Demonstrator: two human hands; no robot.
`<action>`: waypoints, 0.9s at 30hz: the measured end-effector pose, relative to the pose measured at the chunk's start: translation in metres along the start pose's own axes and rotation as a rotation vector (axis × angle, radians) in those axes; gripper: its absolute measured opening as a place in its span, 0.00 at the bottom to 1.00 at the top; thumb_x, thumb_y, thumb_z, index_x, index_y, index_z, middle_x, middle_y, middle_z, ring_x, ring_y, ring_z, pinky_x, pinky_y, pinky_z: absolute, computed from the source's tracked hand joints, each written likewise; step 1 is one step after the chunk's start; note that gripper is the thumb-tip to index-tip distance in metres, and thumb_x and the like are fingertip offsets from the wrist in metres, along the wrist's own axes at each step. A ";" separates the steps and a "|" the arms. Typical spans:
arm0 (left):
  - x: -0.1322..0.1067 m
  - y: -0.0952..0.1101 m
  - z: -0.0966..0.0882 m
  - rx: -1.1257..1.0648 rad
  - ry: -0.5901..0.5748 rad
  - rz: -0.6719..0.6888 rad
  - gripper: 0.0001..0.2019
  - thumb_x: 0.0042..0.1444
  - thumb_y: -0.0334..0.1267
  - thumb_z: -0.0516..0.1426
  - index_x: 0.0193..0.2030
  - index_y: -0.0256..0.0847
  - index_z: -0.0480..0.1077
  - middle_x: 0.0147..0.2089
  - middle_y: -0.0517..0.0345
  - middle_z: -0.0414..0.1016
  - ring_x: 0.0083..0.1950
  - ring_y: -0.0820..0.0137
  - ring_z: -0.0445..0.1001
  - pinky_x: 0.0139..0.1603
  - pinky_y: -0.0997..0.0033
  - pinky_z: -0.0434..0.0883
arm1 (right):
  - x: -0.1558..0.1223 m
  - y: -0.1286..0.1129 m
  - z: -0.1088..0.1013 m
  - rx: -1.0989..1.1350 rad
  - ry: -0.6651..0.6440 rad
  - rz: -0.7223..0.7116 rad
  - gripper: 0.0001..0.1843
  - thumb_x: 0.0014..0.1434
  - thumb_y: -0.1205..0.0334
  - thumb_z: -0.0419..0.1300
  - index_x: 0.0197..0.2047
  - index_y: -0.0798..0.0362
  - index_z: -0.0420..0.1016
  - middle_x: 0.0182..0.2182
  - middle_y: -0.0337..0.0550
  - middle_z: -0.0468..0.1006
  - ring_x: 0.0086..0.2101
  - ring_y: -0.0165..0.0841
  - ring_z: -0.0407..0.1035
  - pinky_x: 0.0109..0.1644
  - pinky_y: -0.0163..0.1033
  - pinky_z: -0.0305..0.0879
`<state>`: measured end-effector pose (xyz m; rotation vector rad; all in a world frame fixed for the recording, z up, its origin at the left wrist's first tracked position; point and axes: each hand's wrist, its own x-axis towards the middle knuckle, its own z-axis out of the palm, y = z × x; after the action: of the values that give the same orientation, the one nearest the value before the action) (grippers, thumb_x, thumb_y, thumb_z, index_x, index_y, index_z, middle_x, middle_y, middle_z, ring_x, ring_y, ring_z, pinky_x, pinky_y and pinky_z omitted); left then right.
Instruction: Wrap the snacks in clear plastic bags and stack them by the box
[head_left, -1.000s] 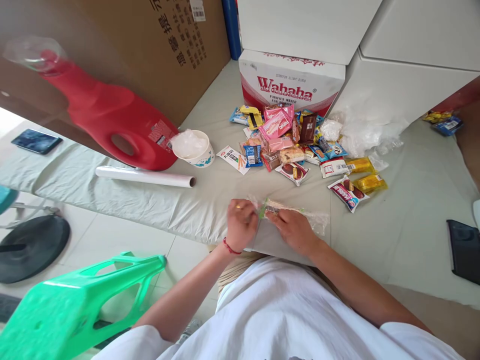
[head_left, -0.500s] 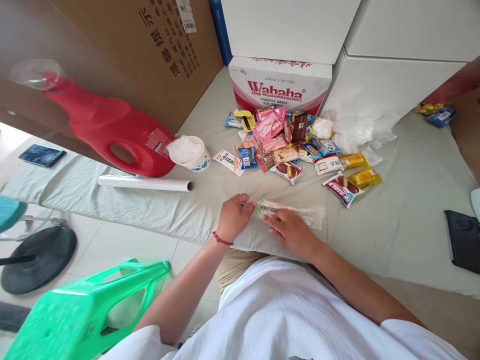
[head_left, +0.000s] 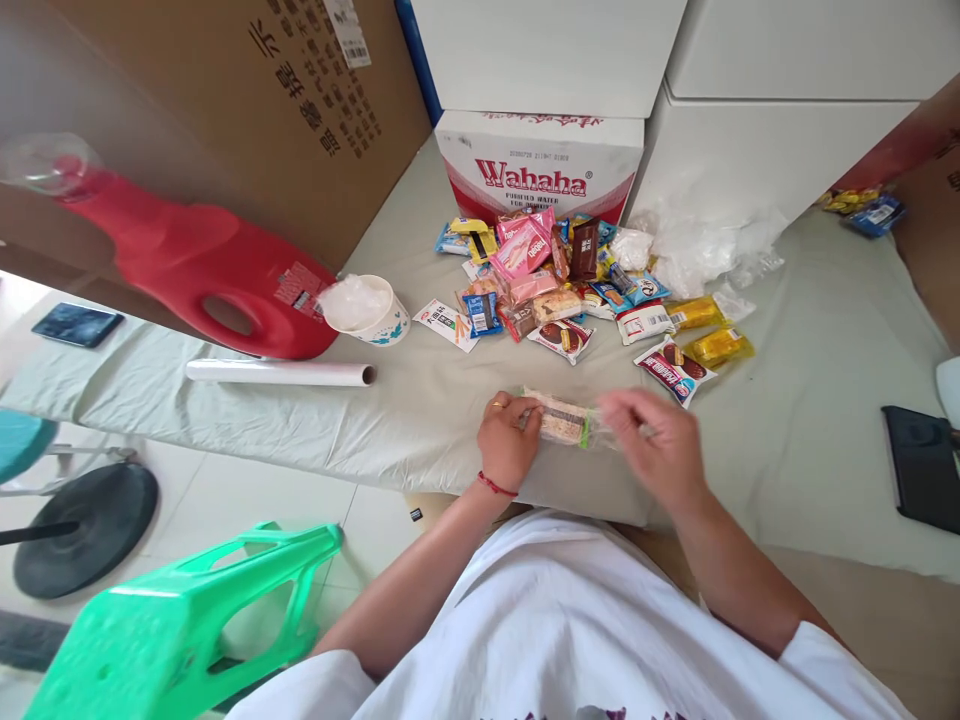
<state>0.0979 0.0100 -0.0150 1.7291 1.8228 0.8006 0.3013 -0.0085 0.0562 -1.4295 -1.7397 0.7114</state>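
A pale, grainy snack bar in a clear wrapper with green edges (head_left: 561, 418) lies on the cloth near the front edge. My left hand (head_left: 508, 440), with a red cord at the wrist, is closed on its left end, fingers pressed on the wrapper. Loose clear plastic film (head_left: 606, 436) extends from the bar's right end. Over that film hovers my right hand (head_left: 664, 445), its fingers smeared by motion, so whether they pinch the film cannot be seen. Beyond both hands is a pile of packaged snacks (head_left: 529, 285), including a brown-and-white pie packet (head_left: 675, 372).
A paper cup (head_left: 386, 318) holding clear plastic stands left of the pile, near a white roll (head_left: 281, 373) and a big red bottle (head_left: 217, 270). Crumpled plastic bags (head_left: 709, 245) lie right of a Wahaha carton (head_left: 540, 165). A black phone (head_left: 926, 470) rests far right; a green stool (head_left: 127, 630) stands below left.
My left hand has moved right onto the bar's left end. My right hand has lifted off the bar and moved right over the film. The camera view has shifted slightly.
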 end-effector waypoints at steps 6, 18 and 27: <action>-0.001 -0.005 0.003 0.207 0.131 -0.129 0.23 0.52 0.50 0.67 0.51 0.41 0.75 0.54 0.41 0.69 0.58 0.46 0.67 0.59 0.42 0.68 | 0.017 0.057 -0.007 -0.457 -0.195 0.228 0.19 0.64 0.48 0.62 0.51 0.53 0.78 0.36 0.48 0.80 0.38 0.41 0.70 0.41 0.41 0.62; -0.007 0.031 0.001 0.026 -0.029 -0.027 0.13 0.52 0.43 0.65 0.34 0.44 0.63 0.37 0.56 0.69 0.39 0.63 0.70 0.40 0.62 0.71 | -0.037 0.034 0.011 -0.060 -0.245 0.416 0.09 0.64 0.55 0.57 0.33 0.47 0.66 0.22 0.35 0.72 0.24 0.34 0.66 0.32 0.37 0.61; -0.031 0.043 0.037 0.251 0.025 0.895 0.10 0.62 0.25 0.55 0.41 0.45 0.72 0.47 0.51 0.80 0.50 0.62 0.75 0.52 0.56 0.66 | -0.038 0.038 0.027 1.148 -0.037 0.693 0.18 0.55 0.44 0.64 0.39 0.50 0.80 0.36 0.44 0.82 0.36 0.38 0.75 0.41 0.42 0.73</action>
<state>0.1563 -0.0175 -0.0113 2.7544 1.1325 0.9261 0.3026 -0.0363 0.0029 -1.0917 -0.5146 1.7265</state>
